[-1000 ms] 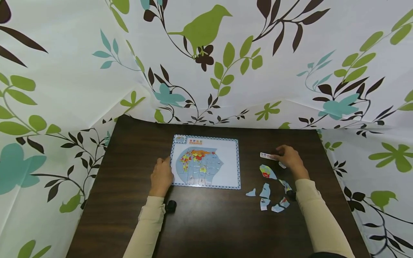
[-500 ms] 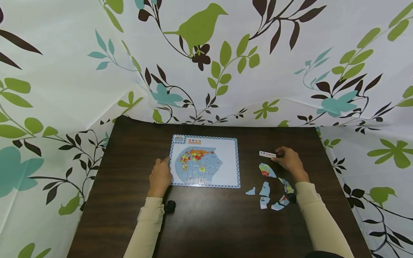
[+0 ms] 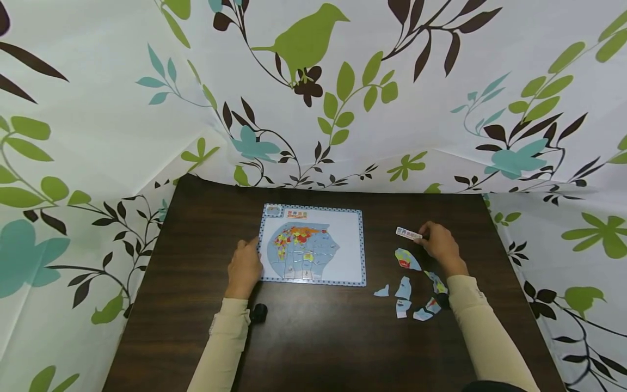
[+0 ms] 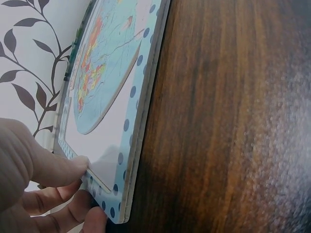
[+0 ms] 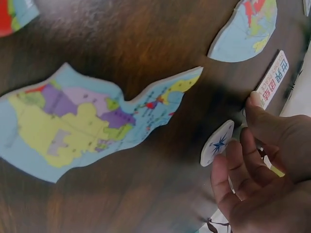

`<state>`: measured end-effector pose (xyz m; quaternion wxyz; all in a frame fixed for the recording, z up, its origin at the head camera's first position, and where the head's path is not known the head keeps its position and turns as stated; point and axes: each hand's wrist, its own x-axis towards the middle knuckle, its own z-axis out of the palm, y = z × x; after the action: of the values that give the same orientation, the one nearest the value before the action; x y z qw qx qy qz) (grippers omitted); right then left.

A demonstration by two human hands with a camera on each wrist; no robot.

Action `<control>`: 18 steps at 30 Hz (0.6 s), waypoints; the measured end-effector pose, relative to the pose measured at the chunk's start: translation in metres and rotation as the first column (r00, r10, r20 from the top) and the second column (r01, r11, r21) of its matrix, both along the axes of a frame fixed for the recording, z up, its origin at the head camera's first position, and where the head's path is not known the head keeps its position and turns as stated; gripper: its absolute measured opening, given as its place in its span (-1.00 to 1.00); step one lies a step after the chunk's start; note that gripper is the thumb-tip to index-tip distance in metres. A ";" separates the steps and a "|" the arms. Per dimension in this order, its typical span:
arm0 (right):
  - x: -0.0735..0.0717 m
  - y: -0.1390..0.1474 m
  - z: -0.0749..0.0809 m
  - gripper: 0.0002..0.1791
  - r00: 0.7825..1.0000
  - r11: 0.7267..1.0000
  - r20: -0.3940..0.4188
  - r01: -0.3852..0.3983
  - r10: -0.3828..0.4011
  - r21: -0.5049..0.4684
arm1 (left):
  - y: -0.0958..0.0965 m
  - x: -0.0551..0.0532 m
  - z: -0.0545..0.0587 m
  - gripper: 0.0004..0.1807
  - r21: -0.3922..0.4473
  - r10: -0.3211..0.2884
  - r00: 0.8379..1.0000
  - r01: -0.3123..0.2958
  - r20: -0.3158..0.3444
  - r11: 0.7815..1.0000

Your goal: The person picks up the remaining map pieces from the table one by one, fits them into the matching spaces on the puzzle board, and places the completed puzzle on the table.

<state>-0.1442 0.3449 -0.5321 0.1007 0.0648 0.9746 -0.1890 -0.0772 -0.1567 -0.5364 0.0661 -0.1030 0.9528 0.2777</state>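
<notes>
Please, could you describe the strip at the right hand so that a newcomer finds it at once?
On the dark table, look right of the board. Beyond the loose map pieces, the right hand pinches one end of the strip. It is the only separate white bar with printed characters, unlike the coloured map pieces and the compass oval nearby.

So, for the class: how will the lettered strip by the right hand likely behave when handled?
The strip is probably stiff: it looks straight where the right hand grips one end. It's likely light, being small and thin. Lying flat-shaped, it would probably slide rather than roll if pushed across the table.
</notes>
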 end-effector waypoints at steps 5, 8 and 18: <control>-0.002 -0.004 0.002 -0.78 0.999 0.999 -0.027 -0.023 0.022 -0.048 | -0.001 -0.001 -0.001 -0.47 0.010 -0.001 1.000 0.000 0.018 1.000; -0.008 -0.012 0.003 -0.80 0.997 0.987 -0.066 -0.046 0.036 -0.155 | -0.002 -0.001 -0.002 -0.47 0.009 0.002 1.000 -0.003 0.025 1.000; -0.039 -0.061 0.014 -0.71 1.000 0.893 -0.015 -0.027 0.023 -0.450 | -0.002 -0.002 -0.003 -0.47 -0.002 -0.003 1.000 0.003 0.009 1.000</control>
<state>-0.1829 0.2836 -0.5183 0.1111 0.0263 0.9056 -0.4084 -0.0788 -0.1584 -0.5396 0.0707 -0.1029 0.9530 0.2760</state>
